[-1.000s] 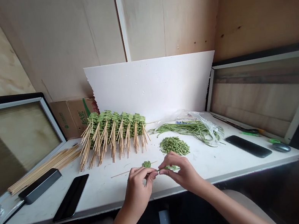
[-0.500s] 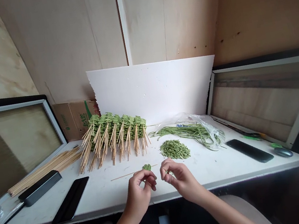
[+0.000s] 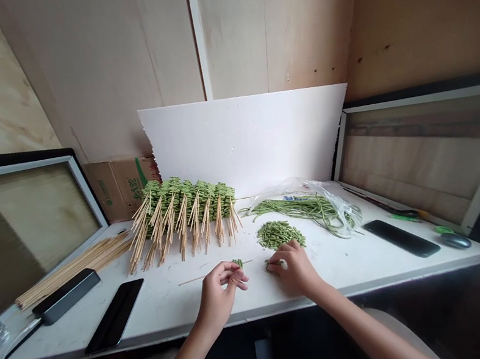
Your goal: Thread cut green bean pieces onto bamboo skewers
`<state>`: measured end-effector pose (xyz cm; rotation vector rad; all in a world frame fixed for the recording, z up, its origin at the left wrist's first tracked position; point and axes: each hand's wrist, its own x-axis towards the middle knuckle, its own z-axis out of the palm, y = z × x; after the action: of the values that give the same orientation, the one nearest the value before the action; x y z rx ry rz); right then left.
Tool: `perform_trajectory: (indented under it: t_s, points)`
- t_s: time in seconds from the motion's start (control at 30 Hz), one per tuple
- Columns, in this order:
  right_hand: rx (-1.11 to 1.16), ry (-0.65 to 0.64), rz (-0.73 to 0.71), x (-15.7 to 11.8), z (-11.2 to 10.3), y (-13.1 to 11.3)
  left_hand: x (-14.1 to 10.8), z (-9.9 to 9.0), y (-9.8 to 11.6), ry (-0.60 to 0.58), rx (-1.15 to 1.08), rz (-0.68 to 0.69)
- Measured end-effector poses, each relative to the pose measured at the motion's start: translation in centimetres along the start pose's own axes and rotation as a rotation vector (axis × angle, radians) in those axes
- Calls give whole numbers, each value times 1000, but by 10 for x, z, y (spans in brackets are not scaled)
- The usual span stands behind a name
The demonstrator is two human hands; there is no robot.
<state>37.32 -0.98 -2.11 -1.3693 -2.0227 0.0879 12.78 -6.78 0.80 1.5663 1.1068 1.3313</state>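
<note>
A thin wooden skewer (image 3: 191, 281) with a few green bean pieces (image 3: 238, 263) threaded near its right end lies by my left hand (image 3: 224, 284). The fingers of that hand are curled together, and whether they pinch the skewer or something small is hidden. My right hand (image 3: 292, 263) is lowered at the near edge of the pile of cut bean pieces (image 3: 277, 233), its fingers closed around something small and green, partly hidden. Behind on the left, filled bean skewers (image 3: 188, 204) are stacked with their bare sticks pointing forward.
Loose skewers (image 3: 74, 267), a black power bank (image 3: 66, 295) and a phone (image 3: 115, 316) lie left. Long beans (image 3: 301, 208) in a plastic bag, another black phone (image 3: 401, 237) and a mouse (image 3: 456, 240) are right. A white board (image 3: 247, 141) stands behind.
My right hand has moved right and down onto the table by the bean pile, away from my left hand. My left hand has shifted slightly left, and the view has tilted a little.
</note>
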Motion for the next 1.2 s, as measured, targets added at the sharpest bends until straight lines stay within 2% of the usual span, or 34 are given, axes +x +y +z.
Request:
perform_trajectory:
  t_s: [0.1, 0.23, 0.3, 0.4, 0.5, 0.83, 1.07, 1.2]
  points:
    - [8, 32, -14, 2, -5, 1, 0, -1, 3, 11, 127, 59]
    - [169, 76, -13, 6, -18, -10, -1, -1, 4, 48, 268, 192]
    - [327, -1, -3, 5, -27, -26, -3, 0, 3, 83, 323, 267]
    - [577, -254, -20, 0, -38, -56, -8, 3, 2, 120, 384, 366]
    - [655, -334, -49, -6, -43, -75, -12, 6, 5, 110, 423, 435]
    - [662, -197, 36, 2, -45, -64, -6, -4, 14, 90, 603, 467]
    - [529, -67, -147, -8, -48, -81, -9, -2, 18, 59, 581, 470]
    - [505, -51, -270, -10, -54, -89, -10, 0, 22, 22, 532, 430]
